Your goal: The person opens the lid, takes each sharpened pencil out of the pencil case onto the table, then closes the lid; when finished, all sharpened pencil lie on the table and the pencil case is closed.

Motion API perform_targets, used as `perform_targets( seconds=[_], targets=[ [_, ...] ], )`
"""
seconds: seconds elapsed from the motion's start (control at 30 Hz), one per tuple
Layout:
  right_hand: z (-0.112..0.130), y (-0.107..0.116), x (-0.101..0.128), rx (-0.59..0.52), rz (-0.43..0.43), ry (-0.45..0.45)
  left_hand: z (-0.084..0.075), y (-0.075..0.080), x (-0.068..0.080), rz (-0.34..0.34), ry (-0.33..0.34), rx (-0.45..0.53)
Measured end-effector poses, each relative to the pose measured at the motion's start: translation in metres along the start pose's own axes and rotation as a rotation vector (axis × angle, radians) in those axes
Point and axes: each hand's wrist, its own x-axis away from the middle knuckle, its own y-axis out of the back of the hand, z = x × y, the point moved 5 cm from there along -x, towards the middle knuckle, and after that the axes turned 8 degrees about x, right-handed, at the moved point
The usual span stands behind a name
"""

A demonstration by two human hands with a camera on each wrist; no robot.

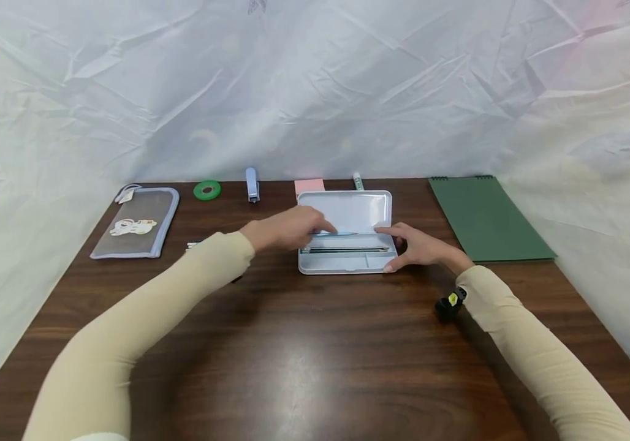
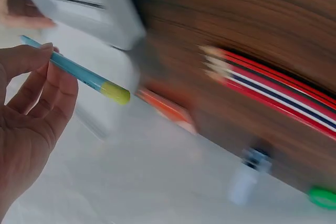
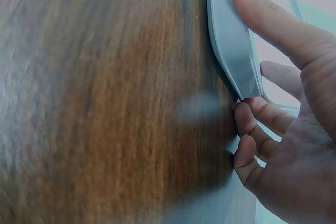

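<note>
My left hand (image 1: 292, 226) pinches a light blue pencil (image 2: 84, 73) with a yellow end between thumb and fingers, held over an open pale blue pencil case (image 1: 331, 264). The case's lid (image 1: 342, 208) leans back towards the wall. Dark pencils (image 1: 348, 250) lie lengthwise in the case, and a small divider stands at its right. My right hand (image 1: 421, 246) grips the case's right end, thumb at the front corner, index finger by the lid's hinge side. The right wrist view shows other fingers bent beneath the case's corner (image 3: 244, 80).
Several red and striped pencils (image 2: 273, 87) lie left of the case, mostly behind my left sleeve. Along the back are a mesh pouch (image 1: 133, 229), green tape (image 1: 207, 190), a stapler (image 1: 252, 185), pink notes (image 1: 309, 186) and a glue stick (image 1: 358, 181). A green sketchbook (image 1: 488, 220) lies right.
</note>
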Motion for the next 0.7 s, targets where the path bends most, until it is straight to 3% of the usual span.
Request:
perform_targets(
  seconds=[0.2,0.37,0.7],
  targets=[
    [-0.002,0.0,0.0,0.012,0.008,-0.003,0.037,-0.011,0.052,-0.027,0.099,0.053],
    [-0.003,0.0,0.001,0.01,0.007,-0.006,0.057,-0.022,0.087,-0.05,0.141,0.015],
    [0.0,0.0,0.0,-0.003,0.012,-0.001,0.078,-0.03,0.131,-0.077,0.207,-0.125]
  ],
)
